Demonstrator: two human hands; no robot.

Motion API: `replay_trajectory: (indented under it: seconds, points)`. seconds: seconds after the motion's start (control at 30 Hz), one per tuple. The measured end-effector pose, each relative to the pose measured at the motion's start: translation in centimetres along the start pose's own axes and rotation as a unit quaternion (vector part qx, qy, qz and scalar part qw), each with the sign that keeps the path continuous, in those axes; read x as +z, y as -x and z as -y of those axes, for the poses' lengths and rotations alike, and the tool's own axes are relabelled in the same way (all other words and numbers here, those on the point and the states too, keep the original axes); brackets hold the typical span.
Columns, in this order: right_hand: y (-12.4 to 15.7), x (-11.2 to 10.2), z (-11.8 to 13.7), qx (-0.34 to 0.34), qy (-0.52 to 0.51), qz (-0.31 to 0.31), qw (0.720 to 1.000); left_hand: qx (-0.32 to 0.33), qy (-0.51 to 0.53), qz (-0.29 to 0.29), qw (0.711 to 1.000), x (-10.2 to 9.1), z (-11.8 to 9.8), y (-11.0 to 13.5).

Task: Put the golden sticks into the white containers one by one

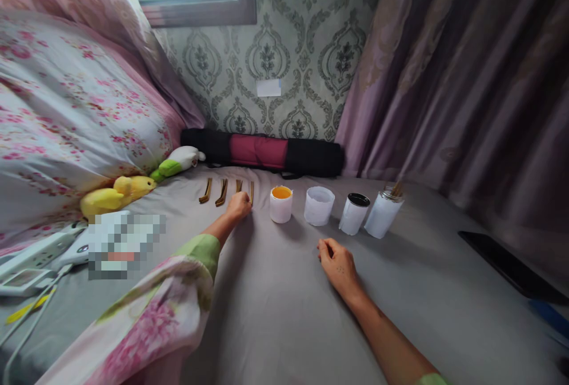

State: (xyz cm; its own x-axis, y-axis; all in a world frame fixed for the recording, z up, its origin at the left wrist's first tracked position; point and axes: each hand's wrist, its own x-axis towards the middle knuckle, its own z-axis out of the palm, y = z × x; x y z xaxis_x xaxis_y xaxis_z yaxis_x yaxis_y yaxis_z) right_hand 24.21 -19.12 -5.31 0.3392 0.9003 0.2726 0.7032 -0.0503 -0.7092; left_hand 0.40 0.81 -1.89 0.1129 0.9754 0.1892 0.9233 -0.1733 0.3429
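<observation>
My left hand point(239, 206) is closed low over the grey sheet, at the row of thin brown sticks. Two small bundles of sticks, bent at their near ends, lie to its left: one bundle point(206, 190) farther out and another bundle point(221, 193) closer. More sticks point(239, 185) show just beyond the knuckles, and a thin upright-looking stick point(252, 193) is beside the fingers. Whatever the fingertips hold is hidden. My right hand point(338, 261) rests on the sheet with fingers curled in, nothing visible in it, nearest to a white cup point(319, 210).
Beside that cup are a white-wrapped cup with orange inside point(281, 207), a white-wrapped can with dark inside point(352, 219) and a taller wrapped jar point(382, 216) holding brown sticks. A black-and-red roll point(262, 152) lies behind. A power strip point(40, 251) is left, a black flat object point(507, 260) right.
</observation>
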Motion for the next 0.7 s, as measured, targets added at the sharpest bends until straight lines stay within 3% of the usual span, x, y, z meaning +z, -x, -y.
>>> replay_trajectory:
  seconds: [0.7]
  points:
    - [-0.16,0.26,-0.18,0.001,0.005,-0.001,1.0,0.0,-0.042,0.011,0.999,1.06,-0.51,-0.45]
